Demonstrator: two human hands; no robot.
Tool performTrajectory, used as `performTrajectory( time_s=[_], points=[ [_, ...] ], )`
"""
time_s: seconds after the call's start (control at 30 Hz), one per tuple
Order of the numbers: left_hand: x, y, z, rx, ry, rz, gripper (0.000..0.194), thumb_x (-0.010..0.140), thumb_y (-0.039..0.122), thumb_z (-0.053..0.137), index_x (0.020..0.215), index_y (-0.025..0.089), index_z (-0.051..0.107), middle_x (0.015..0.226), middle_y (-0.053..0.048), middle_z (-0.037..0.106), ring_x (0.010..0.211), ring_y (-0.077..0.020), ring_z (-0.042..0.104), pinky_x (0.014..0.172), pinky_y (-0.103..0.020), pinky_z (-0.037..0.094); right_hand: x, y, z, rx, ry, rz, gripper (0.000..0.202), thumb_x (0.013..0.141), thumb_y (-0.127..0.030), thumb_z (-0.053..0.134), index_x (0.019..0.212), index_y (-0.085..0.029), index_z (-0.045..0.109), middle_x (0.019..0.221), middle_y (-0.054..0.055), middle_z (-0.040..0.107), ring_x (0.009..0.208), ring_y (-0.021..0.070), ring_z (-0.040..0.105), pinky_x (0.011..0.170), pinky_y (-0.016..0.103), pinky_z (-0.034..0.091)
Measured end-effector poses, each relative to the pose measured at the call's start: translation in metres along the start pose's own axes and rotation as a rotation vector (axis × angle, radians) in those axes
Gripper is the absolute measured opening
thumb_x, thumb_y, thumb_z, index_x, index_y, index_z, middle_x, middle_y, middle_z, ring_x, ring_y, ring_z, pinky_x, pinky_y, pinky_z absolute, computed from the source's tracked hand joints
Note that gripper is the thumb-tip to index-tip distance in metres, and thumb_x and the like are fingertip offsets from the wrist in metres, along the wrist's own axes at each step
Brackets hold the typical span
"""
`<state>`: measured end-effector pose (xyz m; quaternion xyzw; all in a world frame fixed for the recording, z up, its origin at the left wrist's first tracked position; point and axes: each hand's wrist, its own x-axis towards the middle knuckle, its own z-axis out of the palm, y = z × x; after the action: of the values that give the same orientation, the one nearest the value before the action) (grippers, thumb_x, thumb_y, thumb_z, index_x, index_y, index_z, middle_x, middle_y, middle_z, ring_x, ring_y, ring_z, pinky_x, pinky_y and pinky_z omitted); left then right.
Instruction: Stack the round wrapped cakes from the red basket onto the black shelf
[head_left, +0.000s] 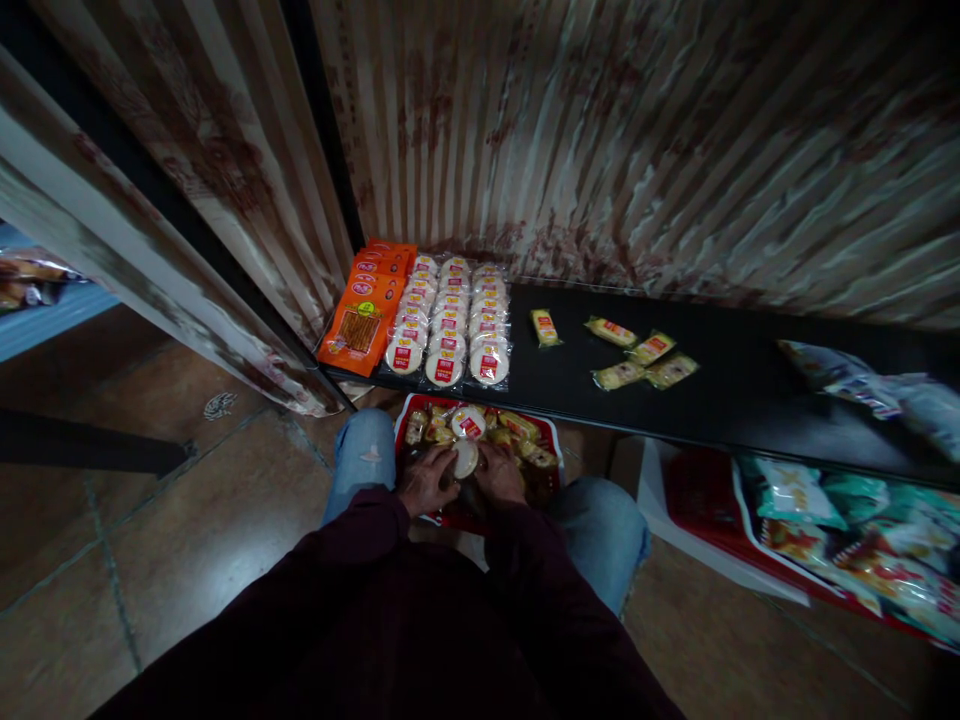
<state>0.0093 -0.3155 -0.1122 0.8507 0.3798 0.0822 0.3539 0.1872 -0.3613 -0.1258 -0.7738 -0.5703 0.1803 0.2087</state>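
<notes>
Evenly, my left hand and right hand gripped a pale disc between them over the basket, rows of round packets lying straight ahead.

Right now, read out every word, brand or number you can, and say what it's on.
No text is readable.
Orange packets: print too small.
Round white packs: red labels, blurred.
Yellow packs: labels too small.
Silvery bags: blurred.
Bagged snacks, lower right: blurred.
Round snack between left hand and right hand: no lettering visible.
</notes>
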Motion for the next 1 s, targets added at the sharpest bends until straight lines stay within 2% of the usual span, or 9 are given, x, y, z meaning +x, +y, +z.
performTrajectory(
  time_s=[0.17,0.3,0.37,0.47,0.6,0.73,0.83,0.93,1.0],
  points=[
    [-0.004,0.006,0.004,0.153,-0.002,-0.175,0.052,0.081,0.023,0.053,0.132,0.022,0.046,0.125,-0.009,0.057,0.116,-0.0221,0.054,0.1,-0.034,0.045,-0.007,0.006,-0.006,0.033,0.114,0.111,0.032,0.075,-0.012,0.045,0.094,-0.019,0.07,0.099,0.01,0.069,0.095,0.0234,0.062,0.091,0.036,0.047],
    [-0.004,0.009,0.002,0.169,0.017,-0.312,0.046,0.078,0.018,0.053,0.124,0.02,0.051,0.119,-0.009,0.059,0.113,-0.0219,0.053,0.099,-0.032,0.043,0.008,0.0,-0.008,0.129,0.202,0.129,0.037,0.081,-0.015,0.041,0.11,-0.014,0.063,0.111,0.012,0.065,0.104,0.0233,0.058,0.094,0.034,0.044],
    [-0.004,0.009,0.0,0.16,0.02,-0.358,0.047,0.076,0.015,0.054,0.123,0.02,0.052,0.119,-0.009,0.058,0.113,-0.0222,0.053,0.099,-0.032,0.042,0.021,-0.006,-0.005,0.153,0.24,0.158,0.04,0.081,-0.016,0.045,0.118,-0.013,0.058,0.118,0.014,0.062,0.111,0.0255,0.055,0.099,0.038,0.04],
    [-0.004,0.006,-0.001,0.145,0.013,-0.351,0.05,0.074,0.012,0.053,0.123,0.02,0.053,0.121,-0.009,0.057,0.115,-0.0223,0.052,0.101,-0.032,0.041,0.034,-0.012,0.004,0.107,0.146,0.161,0.044,0.079,-0.021,0.053,0.122,-0.015,0.055,0.12,0.015,0.062,0.112,0.0287,0.054,0.101,0.044,0.037],
    [-0.006,0.002,0.0,0.145,0.055,-0.351,0.048,0.072,0.008,0.051,0.119,0.017,0.056,0.125,-0.011,0.055,0.116,-0.0233,0.05,0.105,-0.034,0.038,0.028,-0.009,0.013,0.018,0.048,0.134,0.034,0.076,-0.02,0.058,0.109,-0.02,0.063,0.101,0.012,0.068,0.102,0.0279,0.059,0.098,0.042,0.037],
    [-0.008,0.004,0.0,0.121,0.123,-0.255,0.056,0.07,0.007,0.053,0.125,0.017,0.052,0.135,-0.011,0.049,0.124,-0.0245,0.044,0.11,-0.037,0.035,0.012,0.001,0.01,-0.014,0.073,0.109,0.019,0.076,-0.019,0.054,0.092,-0.021,0.065,0.091,0.01,0.068,0.096,0.026,0.059,0.096,0.04,0.038],
    [-0.009,0.008,0.0,0.096,0.107,-0.157,0.058,0.07,0.011,0.056,0.128,0.018,0.05,0.136,-0.009,0.05,0.125,-0.0248,0.044,0.111,-0.037,0.034,0.005,0.004,0.006,0.117,0.106,0.118,0.014,0.075,-0.022,0.053,0.085,-0.022,0.062,0.088,0.006,0.068,0.089,0.0223,0.059,0.089,0.036,0.043],
    [-0.006,0.006,0.003,0.023,0.099,-0.186,0.052,0.074,0.018,0.058,0.126,0.017,0.052,0.126,-0.01,0.058,0.121,-0.025,0.048,0.109,-0.038,0.036,0.003,0.005,0.003,0.251,0.163,0.183,0.017,0.077,-0.026,0.05,0.087,-0.021,0.062,0.087,0.005,0.068,0.084,0.0196,0.06,0.082,0.032,0.046],
    [-0.002,0.002,0.006,-0.119,0.147,-0.25,0.045,0.078,0.021,0.057,0.122,0.018,0.055,0.12,-0.01,0.062,0.116,-0.0242,0.053,0.106,-0.038,0.039,0.004,0.006,0.0,0.26,0.211,0.228,0.022,0.079,-0.029,0.047,0.092,-0.018,0.062,0.089,0.007,0.068,0.084,0.0204,0.06,0.081,0.033,0.047]
  ],
)
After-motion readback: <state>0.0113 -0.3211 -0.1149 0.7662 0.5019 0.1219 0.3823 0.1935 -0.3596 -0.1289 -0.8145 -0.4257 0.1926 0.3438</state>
